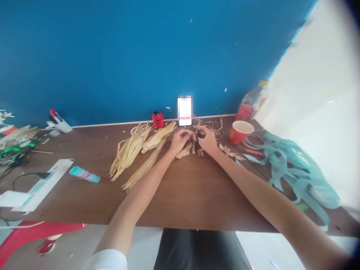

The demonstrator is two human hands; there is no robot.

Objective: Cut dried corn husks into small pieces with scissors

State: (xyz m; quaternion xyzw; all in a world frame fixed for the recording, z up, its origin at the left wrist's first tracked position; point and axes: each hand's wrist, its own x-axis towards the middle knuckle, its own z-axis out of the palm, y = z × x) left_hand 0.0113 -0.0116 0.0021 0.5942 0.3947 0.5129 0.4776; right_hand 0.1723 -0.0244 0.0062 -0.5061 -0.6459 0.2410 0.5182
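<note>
Brown table (197, 195) below a blue wall; at frame centre, left hand (178, 141) pinches a husk strip (188, 132), right hand (208, 140) clasps a dark tool (198, 133).

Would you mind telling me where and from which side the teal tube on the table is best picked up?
Grip the teal tube across its middle, coming from above: it lies flat, long sides free, so a hand can close over its narrow width. The left hand looks nearer.
</note>
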